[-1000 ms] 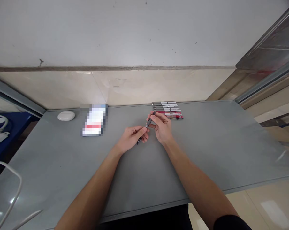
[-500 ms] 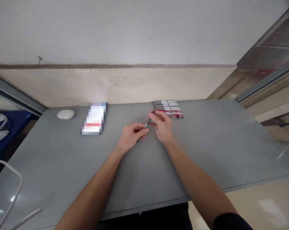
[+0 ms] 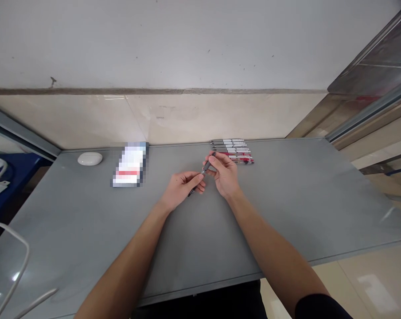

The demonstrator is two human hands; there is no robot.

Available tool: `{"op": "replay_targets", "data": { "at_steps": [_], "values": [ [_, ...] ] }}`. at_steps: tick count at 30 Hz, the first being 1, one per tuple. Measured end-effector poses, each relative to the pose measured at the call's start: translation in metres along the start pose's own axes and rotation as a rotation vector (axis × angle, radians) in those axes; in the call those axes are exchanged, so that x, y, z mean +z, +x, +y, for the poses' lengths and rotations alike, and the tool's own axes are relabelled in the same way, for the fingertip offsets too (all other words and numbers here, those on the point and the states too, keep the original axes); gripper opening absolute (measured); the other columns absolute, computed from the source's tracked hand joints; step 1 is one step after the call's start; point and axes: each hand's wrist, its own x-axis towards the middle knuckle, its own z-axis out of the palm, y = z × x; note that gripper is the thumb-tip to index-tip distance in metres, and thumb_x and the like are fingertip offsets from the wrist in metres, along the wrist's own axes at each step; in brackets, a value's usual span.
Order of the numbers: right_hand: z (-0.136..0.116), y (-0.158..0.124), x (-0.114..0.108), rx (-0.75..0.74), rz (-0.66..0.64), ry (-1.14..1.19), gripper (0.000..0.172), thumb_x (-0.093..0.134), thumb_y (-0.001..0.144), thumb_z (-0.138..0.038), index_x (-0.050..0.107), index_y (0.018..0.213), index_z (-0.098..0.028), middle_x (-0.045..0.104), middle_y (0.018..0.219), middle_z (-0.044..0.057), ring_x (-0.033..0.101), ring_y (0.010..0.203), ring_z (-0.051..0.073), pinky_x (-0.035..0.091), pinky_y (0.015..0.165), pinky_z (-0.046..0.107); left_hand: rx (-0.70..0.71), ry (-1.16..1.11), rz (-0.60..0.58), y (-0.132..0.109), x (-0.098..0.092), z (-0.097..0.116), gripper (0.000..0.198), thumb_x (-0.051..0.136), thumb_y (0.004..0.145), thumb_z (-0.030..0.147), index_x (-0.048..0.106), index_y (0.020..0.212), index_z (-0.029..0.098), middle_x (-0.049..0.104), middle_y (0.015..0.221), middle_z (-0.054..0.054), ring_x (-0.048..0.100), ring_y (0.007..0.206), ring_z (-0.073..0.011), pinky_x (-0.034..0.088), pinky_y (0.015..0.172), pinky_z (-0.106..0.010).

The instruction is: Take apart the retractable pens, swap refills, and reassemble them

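Note:
A pen [image 3: 207, 165] with a dark grip slants between my two hands over the middle of the grey table [image 3: 200, 248]. Its lower part passes through the fingers of my left hand [image 3: 184, 188], which pinch it, and a dark end shows below them. The fingers and thumb of my right hand [image 3: 225, 174] close on the upper grip section. Part of the pen's middle is covered by my fingers. Just beyond my right hand lies a row of several pens [image 3: 231, 145], grey and white ones at the back and red ones nearer.
At the left stand a white rounded case [image 3: 90, 158] and a phone [image 3: 130, 164] with a blurred screen. A white cable [image 3: 25, 252] bends over the table's left front. The wall [image 3: 200, 117] rises along the back edge.
My left thumb has slid slightly up along the pen towards my right hand. Otherwise both hands keep nearly the same place; the row of pens is unchanged.

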Motion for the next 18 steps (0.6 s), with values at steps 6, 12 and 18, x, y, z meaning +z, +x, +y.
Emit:
{"op": "replay_targets", "data": {
  "at_steps": [6, 12, 18],
  "values": [
    [0.002, 0.0018, -0.0005, -0.008, 0.067, -0.022, 0.024, 0.08, 0.063, -0.033, 0.072, 0.084, -0.025, 0.069, 0.094, 0.0, 0.062, 0.081, 0.013, 0.057, 0.062, 0.026, 0.028, 0.031, 0.049, 0.0021, 0.0014, -0.0031, 0.037, 0.07, 0.075, 0.043, 0.068, 0.096, 0.014, 0.067, 0.074, -0.003, 0.063, 0.063, -0.0139, 0.054, 0.068, -0.032],
    [-0.0011, 0.0007, 0.0033, 0.016, 0.094, -0.012, 0.025, 0.081, 0.058, -0.031, 0.072, 0.081, -0.023, 0.068, 0.085, -0.001, 0.061, 0.075, 0.013, 0.056, 0.057, 0.025, 0.044, 0.121, -0.016, 0.0013, -0.0028, -0.0052, 0.029, 0.067, 0.079, 0.041, 0.068, 0.09, 0.014, 0.065, 0.072, -0.002, 0.059, 0.063, -0.0121, 0.051, 0.068, -0.028],
    [-0.0023, 0.0009, 0.0028, 0.027, 0.103, 0.002, 0.025, 0.083, 0.056, -0.03, 0.069, 0.076, -0.023, 0.068, 0.076, -0.002, 0.064, 0.073, 0.014, 0.056, 0.056, 0.026, 0.047, 0.149, -0.091, -0.0008, -0.0061, 0.0005, 0.032, 0.058, 0.085, 0.046, 0.068, 0.081, 0.015, 0.064, 0.069, -0.003, 0.059, 0.062, -0.0125, 0.05, 0.067, -0.028]
  ]
}}
